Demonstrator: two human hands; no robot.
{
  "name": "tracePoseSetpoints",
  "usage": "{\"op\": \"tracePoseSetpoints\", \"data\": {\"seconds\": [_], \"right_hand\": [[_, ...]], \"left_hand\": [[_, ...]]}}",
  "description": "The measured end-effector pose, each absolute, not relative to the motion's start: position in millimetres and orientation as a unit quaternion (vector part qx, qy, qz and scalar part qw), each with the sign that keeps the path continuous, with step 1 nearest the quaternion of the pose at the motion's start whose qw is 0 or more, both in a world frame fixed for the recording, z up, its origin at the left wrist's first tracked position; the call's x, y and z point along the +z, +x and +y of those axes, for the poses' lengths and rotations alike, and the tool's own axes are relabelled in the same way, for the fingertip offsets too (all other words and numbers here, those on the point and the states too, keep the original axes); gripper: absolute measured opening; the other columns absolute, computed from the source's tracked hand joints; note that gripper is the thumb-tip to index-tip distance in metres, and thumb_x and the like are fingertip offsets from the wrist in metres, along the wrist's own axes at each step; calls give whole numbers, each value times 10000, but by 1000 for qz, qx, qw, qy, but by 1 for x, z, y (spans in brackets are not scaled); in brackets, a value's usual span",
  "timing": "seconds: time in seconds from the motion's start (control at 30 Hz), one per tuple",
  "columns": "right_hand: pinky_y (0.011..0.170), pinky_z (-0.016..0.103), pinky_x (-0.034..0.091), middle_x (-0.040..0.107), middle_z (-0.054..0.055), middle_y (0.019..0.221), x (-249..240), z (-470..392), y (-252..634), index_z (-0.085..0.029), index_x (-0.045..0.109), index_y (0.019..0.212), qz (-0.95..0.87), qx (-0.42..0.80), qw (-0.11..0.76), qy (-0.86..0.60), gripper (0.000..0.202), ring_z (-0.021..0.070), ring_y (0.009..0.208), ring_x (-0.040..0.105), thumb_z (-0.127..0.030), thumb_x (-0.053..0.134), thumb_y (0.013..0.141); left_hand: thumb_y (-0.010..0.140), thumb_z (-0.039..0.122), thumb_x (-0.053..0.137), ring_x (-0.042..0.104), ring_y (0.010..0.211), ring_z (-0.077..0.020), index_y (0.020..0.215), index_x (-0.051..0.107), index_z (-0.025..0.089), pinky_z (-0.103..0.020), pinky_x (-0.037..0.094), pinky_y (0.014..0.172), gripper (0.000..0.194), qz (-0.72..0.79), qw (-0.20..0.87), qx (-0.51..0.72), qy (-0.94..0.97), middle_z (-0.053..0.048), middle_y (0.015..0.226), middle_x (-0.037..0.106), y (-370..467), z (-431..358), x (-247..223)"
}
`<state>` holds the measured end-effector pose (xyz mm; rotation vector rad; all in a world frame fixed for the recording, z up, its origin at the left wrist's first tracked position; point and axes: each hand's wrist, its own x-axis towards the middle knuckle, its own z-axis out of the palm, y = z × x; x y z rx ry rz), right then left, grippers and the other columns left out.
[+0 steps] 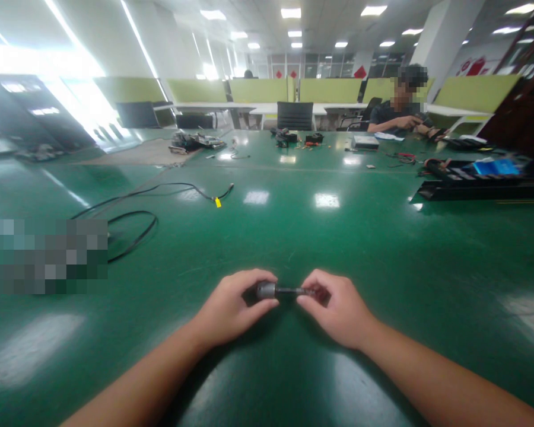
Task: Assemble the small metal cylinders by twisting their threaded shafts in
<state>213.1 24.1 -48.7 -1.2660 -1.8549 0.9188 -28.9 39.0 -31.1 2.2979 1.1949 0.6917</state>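
Observation:
Between my two hands, level and crosswise, is a thin dark rod [287,291] with a grey metal cylinder [267,290] at its left end. My left hand [231,308] curls around the cylinder, thumb below and forefinger above it. My right hand [345,308] closes its thumb and fingers about the rod's right end, where a reddish-brown part shows partly among the fingers. Whether the piece rests on the green table [267,237] or is held just above it, I cannot tell.
A black cable [151,190] with a yellow tag [218,202] loops at left, beside a blurred patch. Black frame-like equipment [480,188] lies at right. Small parts [293,138] are scattered farther back. Another person [403,112] sits across the table, hands on something small.

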Motion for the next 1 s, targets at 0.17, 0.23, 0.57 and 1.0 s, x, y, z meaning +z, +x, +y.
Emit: {"op": "tracePoseSetpoints", "data": {"seconds": [0.17,0.23,0.57,1.0], "right_hand": [[594,239,420,663,-7,716,-48,24,212,-191,655,828,-707,354,361,-495,63,139,635,587,-250,674,818],[587,235,410,643,-14,703,-48,24,212,-190,650,832,-693,358,378,-499,96,133,622,573,-284,671,834],[673,241,419,579,-10,663,-52,26,214,-171,574,715,-694,399,415,-432,367,124,653,562,-363,446,1001],[637,240,395,582,-18,691,-47,21,211,-169,600,833,-713,407,379,-427,230,122,641,530,-337,512,964]], "left_hand": [[835,341,700,672,918,-165,1072,658,266,-278,489,856,253,447,227,260,825,7,1026,715,-31,41,-30],[833,363,696,674,892,-172,1054,671,248,-282,497,832,250,466,234,269,810,-5,1001,720,-32,42,-28],[759,505,740,683,1022,-252,1290,596,139,-387,526,968,661,560,406,453,562,-115,1120,718,-32,56,-31],[746,455,779,720,893,-212,1051,631,218,-318,586,815,414,683,249,419,544,9,923,759,-113,12,5]]}}
